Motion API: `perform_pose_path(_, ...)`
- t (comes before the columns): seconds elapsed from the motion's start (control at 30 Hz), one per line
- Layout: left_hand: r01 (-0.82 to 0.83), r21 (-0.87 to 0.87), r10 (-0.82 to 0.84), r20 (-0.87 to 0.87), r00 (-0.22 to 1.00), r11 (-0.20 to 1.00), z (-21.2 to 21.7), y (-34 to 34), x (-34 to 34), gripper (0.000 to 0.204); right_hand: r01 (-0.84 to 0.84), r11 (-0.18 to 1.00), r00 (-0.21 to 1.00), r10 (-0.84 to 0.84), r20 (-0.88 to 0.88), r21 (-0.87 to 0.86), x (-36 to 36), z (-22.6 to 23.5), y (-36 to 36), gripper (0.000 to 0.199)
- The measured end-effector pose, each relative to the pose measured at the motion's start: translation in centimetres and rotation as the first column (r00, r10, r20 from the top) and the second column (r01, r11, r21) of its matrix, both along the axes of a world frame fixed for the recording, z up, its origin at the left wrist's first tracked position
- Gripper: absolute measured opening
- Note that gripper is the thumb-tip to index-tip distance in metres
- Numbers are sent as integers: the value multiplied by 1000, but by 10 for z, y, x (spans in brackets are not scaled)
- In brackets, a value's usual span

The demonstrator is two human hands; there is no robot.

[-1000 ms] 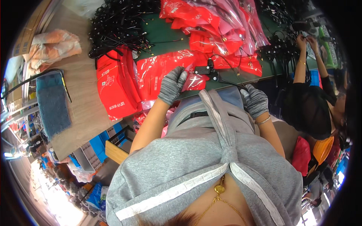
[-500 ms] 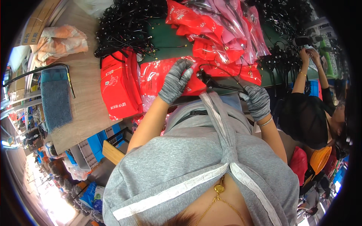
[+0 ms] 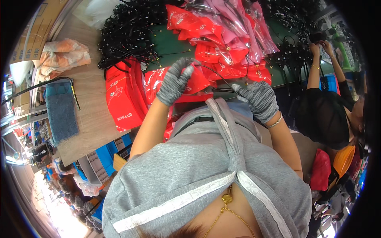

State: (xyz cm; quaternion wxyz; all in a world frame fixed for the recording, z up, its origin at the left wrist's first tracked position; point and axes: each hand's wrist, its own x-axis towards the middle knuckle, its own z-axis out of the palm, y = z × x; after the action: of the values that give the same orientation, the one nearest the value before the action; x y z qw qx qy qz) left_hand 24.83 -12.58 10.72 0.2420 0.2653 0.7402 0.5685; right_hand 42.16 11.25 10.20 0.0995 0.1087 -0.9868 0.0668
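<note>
My left hand [image 3: 174, 82], in a grey knitted glove, pinches the edge of a red plastic bag [image 3: 198, 80] at the table's near edge. A thin black cable [image 3: 216, 73] runs from the bag's upper edge across to my right hand [image 3: 258, 100], gloved alike, whose fingers are closed on it. How much cable lies inside the bag is hidden. Under and beside my left hand lies another flat red bag [image 3: 152, 79]. To its left is a stack of flat red bags [image 3: 126, 99].
Filled red and pink bags [image 3: 234, 33] are heaped beyond my hands. Tangled black cables [image 3: 127, 33] lie at the back left, and more black cables [image 3: 295, 59] toward the right. A blue towel [image 3: 61, 113] and a checked cloth [image 3: 65, 57] rest at left. A co-worker's hands [image 3: 320, 47] work at far right.
My right hand has moved left, closer to the bag, with the cable. My left hand and the red bag have shifted slightly left.
</note>
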Motion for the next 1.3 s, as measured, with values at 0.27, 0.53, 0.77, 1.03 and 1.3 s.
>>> perform_pose_path(0.27, 69, 184, -60, -54, 997, 981, 29, -6, -1, 26, -107, 994, 994, 108, 15, -22, -23, 52, -10, 36)
perform_pose_path(0.53, 153, 143, -135, -124, 983, 978, 40, -9, 19, 19, -157, 986, 977, 164, 136, -64, -47, 77, -27, 33)
perform_pose_path(0.77, 43, 143, -25, -128, 991, 989, 23, -29, 14, 20, -104, 965, 962, 158, 223, -239, -86, 70, -67, 35)
perform_pose_path(1.03, -368, 466, 305, 207, 930, 805, 35, -52, -28, 25, -118, 555, 919, 376, 122, -823, -123, 56, -87, 70)
perform_pose_path(1.3, -112, 571, 117, 28, 993, 813, 48, -8, -45, 37, 792, -555, 600, 784, 157, -253, -153, 13, -53, 72)
